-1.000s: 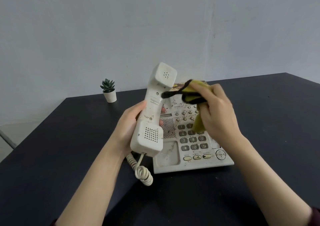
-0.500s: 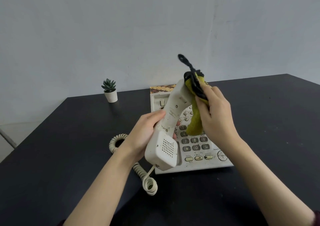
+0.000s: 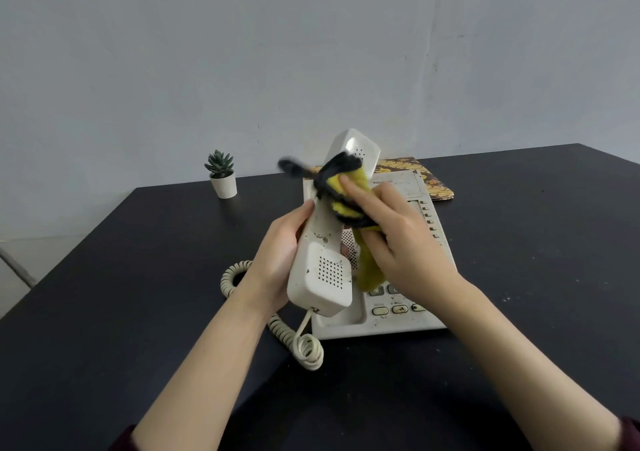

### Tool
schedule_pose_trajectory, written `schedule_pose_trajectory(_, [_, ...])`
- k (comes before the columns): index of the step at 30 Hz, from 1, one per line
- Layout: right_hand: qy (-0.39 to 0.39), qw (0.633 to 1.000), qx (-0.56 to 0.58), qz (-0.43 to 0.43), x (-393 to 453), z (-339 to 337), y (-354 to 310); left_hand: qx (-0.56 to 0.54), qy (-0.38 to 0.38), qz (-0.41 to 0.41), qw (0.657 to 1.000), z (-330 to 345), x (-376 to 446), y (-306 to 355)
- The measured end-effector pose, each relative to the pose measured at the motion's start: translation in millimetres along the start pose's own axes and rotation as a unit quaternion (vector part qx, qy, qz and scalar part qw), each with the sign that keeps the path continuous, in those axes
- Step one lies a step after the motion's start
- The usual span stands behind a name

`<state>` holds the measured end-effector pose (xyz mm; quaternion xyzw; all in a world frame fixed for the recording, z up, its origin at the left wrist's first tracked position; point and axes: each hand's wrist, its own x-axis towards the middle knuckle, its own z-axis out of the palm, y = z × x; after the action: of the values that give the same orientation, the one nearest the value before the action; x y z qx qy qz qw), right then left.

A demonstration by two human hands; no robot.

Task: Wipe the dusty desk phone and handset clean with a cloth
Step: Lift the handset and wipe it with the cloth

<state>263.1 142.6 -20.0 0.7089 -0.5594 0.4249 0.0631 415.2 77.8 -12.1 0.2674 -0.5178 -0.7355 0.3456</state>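
head | potted succulent (image 3: 221, 172) back-left | patterned pad (image 3: 429, 180) behind phone (image 3: 398, 319)

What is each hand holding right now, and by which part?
The left hand grips the handset round its middle shaft, just above the mouthpiece. The right hand holds the yellow-and-black cloth bunched under its fingers, pressed on the handset's upper shaft.

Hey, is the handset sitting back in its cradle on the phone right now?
No, the left hand holds the handset up above the phone while the right hand presses the cloth against it.
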Motion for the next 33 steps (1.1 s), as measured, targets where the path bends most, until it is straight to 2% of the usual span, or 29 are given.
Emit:
schedule_pose_trajectory(2, [-0.046,0.999,0.013,0.002,-2,3,-2,-0.010,0.005,0.011,1.000,-3,2,-2])
schedule_pose_trajectory(9, [-0.097,0.973,0.206,0.032,-2,-3,-9,-0.072,0.021,0.042,0.996,0,5,-5])
schedule_pose_trajectory(12, [-0.135,0.957,0.256,0.026,-3,-4,-15,-0.074,0.038,0.075,0.994,-5,5,-8])
schedule_pose_trajectory(15, [-0.159,0.947,0.278,0.026,0,-8,-15,-0.083,0.028,0.067,0.994,-4,5,-3])
schedule_pose_trajectory(19, [-0.102,0.945,0.302,0.070,3,-17,-9,-0.087,0.010,0.030,0.996,1,4,0])
schedule_pose_trajectory(22, [-0.042,0.944,0.316,0.089,3,-19,-8,-0.069,0.014,0.054,0.996,-3,6,-5])
schedule_pose_trajectory(25, [-0.098,0.951,0.288,0.055,1,-14,-12,-0.082,-0.012,0.060,0.995,-4,7,-5])
schedule_pose_trajectory(28, [-0.141,0.958,0.246,0.043,0,-13,-11,-0.075,0.013,0.064,0.995,-8,7,-2])
schedule_pose_trajectory(33, [-0.046,0.978,0.191,0.065,4,-19,1,-0.071,0.021,0.087,0.993,-5,5,0])
